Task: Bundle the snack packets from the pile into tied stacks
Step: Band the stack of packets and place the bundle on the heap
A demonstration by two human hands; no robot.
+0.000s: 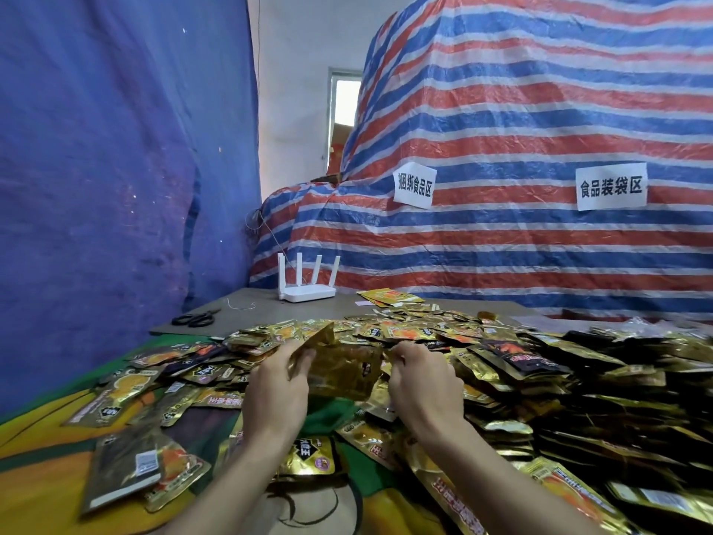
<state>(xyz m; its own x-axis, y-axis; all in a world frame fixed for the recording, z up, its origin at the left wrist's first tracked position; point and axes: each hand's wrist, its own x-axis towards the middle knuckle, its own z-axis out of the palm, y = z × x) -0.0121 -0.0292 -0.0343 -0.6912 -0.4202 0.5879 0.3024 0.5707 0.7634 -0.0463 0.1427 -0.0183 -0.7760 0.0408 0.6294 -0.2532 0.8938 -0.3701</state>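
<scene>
- A red, white and blue striped tarpaulin [540, 121] is draped across the upper right of the frame; one is seen.
- One blue sheet [100, 148] is hung over the left side of the frame.
- The pile of snack packets [548, 384] is spread from the centre to the lower right. The gold and black packets are too many and too overlapped to be counted.
- One green and orange cloth [42, 438] is laid under the pile at the lower left, with loose packets scattered on it.
- The left hand [276, 393] is seen at lower centre. Its fingers are curled round the left edge of the held packets [341, 374], and one gold packet is tipped up above its fingertips.
- The right hand [422, 384] is placed just right of centre. Its curled thumb and fingers are pinched on the right edge of the same packets.
- The held packets are raised between the two hands, just above the pile's near edge. Their number cannot be told.
- Two white paper signs [611, 186] are fixed to the tarpaulin.
- One white router [307, 292] with four antennas is set on the grey board behind the pile.
- One pair of black scissors [195, 318] is laid at the board's left end.
</scene>
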